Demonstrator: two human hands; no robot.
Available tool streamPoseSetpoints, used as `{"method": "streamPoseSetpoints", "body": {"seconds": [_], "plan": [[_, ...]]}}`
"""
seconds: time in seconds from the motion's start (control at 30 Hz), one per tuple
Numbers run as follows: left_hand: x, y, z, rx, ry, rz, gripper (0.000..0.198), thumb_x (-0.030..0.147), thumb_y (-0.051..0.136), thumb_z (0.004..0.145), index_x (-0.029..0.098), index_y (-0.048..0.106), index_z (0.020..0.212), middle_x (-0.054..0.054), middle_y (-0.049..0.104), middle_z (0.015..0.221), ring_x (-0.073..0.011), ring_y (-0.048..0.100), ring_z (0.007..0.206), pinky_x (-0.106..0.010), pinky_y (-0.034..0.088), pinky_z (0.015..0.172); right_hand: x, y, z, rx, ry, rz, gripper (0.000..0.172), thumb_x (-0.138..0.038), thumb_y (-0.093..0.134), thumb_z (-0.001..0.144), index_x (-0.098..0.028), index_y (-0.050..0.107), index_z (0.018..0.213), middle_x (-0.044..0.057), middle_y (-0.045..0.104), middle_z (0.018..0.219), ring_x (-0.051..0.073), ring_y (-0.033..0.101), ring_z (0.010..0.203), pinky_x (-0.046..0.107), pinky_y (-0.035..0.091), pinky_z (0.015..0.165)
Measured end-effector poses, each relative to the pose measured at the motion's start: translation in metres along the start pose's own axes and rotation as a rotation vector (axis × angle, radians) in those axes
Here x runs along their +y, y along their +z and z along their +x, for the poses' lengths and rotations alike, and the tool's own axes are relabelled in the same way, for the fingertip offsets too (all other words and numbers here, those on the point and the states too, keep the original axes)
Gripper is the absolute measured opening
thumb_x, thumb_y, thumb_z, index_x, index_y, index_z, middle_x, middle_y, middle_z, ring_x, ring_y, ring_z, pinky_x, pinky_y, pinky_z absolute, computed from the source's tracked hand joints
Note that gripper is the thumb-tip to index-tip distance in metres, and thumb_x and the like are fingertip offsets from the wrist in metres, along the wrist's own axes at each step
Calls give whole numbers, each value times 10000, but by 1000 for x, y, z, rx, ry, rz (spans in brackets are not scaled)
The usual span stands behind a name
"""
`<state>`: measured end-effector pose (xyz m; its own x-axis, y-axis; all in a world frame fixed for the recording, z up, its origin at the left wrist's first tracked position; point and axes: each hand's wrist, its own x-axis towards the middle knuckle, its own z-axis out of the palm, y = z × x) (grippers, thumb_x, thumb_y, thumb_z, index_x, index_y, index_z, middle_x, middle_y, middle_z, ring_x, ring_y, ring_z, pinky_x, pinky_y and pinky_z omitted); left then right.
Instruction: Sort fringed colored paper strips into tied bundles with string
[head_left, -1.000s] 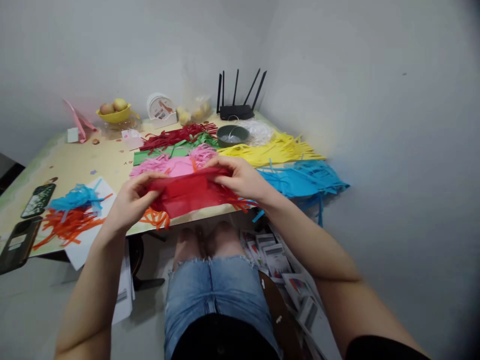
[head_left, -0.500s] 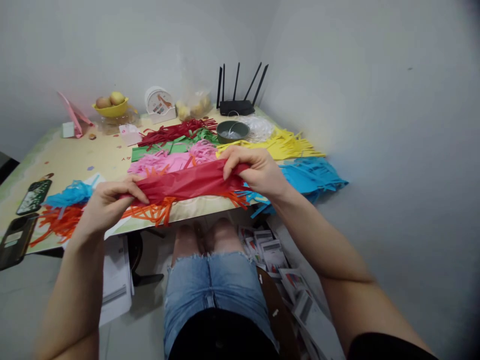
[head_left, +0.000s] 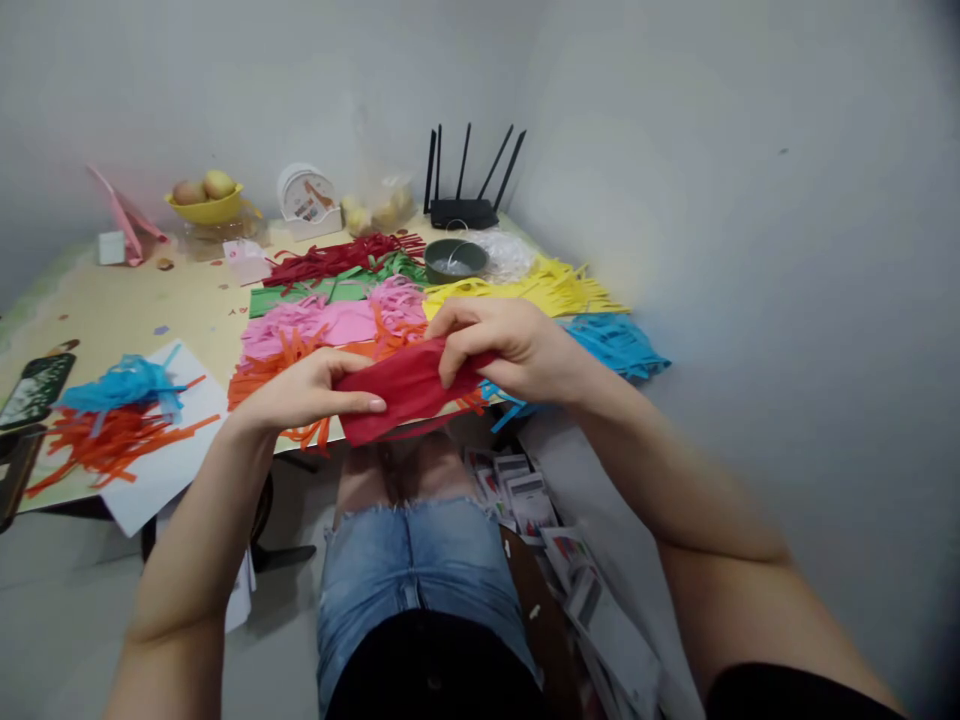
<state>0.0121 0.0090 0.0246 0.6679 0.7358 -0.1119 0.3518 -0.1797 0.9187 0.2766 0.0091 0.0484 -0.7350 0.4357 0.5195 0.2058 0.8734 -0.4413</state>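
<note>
My left hand [head_left: 307,390] pinches the left end of the red sheet [head_left: 405,390] between thumb and fingers; my right hand [head_left: 514,345] grips the opposite end with curled fingers. The red sheet is held over the worktop's [head_left: 105,310] front edge. Orange fringe [head_left: 255,383] lies along that edge, blue fringe [head_left: 622,345] at the right edge; the black router [head_left: 463,213] stands at the rear right corner.

left hand [head_left: 311,393] and right hand [head_left: 510,345]: two in all
red sheet [head_left: 409,390] between them: one
fringed bundles on the worktop [head_left: 180,300]: six by colour, dark red [head_left: 330,262], green [head_left: 300,298], pink [head_left: 349,322], orange [head_left: 259,380], yellow [head_left: 551,285], blue [head_left: 619,345]
loose strip heaps, far left: two, blue [head_left: 124,385] and orange [head_left: 112,440]
phones [head_left: 37,390]: two
router [head_left: 463,213]: one
router antennas [head_left: 464,162]: five
yellow bowl [head_left: 206,210]: one
fruits [head_left: 219,184] in it: two showing
dark green pot [head_left: 457,277]: one
</note>
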Motion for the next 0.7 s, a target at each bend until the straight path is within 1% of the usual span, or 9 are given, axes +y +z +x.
{"method": "streamPoseSetpoints", "body": {"seconds": [0.07,0.13,0.2,0.27,0.33,0.37,0.47,0.6,0.7], "plan": [[1,-1,-4,69,-8,57,342,469,747,775,132,712,823,-23,681,726,-125,585,620,-214,485,578,-1,-9,-5,-110,27,-18,328,-17,475,776,-195,734,871,57,668,1064,159,616,985,301,478,890],[1,-1,-9,129,-24,160,330,462,722,794,135,681,775,-2,638,653,-109,547,573,-202,447,545,0,-13,-5,-213,80,30,332,-126,555,834,-215,713,1112,76,661,1214,187,604,1088,328,479,948],[4,1,-12,180,-43,276,322,451,701,808,142,646,733,16,592,606,-100,518,552,-192,408,518,4,-9,0,-220,173,93,414,-267,639,855,-211,646,1265,89,662,1259,205,607,1108,331,486,943],[7,4,-16,233,-54,374,310,433,692,810,149,619,706,31,554,588,-92,488,543,-184,369,498,9,4,6,-203,277,121,348,-337,664,862,-177,682,1170,78,714,1104,192,638,964,298,492,844],[9,6,-21,289,-45,428,317,419,698,801,156,584,667,43,509,572,-81,449,526,-180,340,479,13,19,10,-215,352,117,208,-337,654,876,-147,710,937,38,709,851,151,612,761,260,453,722],[9,6,-23,319,-31,434,333,415,707,793,159,558,641,48,486,563,-76,430,515,-179,328,468,14,26,11,-213,371,119,199,-329,644,883,-141,693,844,18,679,758,133,582,693,248,426,677],[4,6,-31,424,38,319,361,408,746,765,171,512,625,53,471,555,-71,422,485,-177,323,436,15,38,8,-84,393,181,205,-307,641,878,-140,642,760,-2,637,696,117,558,651,234,399,634],[-9,9,-39,561,53,-50,271,353,783,760,186,577,817,53,551,538,-90,500,423,-185,380,412,13,46,0,130,468,390,125,-270,653,846,-146,651,861,1,656,751,110,596,616,226,458,604],[-16,14,-44,635,74,-248,240,293,790,755,173,644,904,43,582,524,-95,526,398,-187,413,416,13,54,-4,244,502,565,143,-239,646,827,-154,671,940,11,690,840,92,596,557,215,483,535]]}}
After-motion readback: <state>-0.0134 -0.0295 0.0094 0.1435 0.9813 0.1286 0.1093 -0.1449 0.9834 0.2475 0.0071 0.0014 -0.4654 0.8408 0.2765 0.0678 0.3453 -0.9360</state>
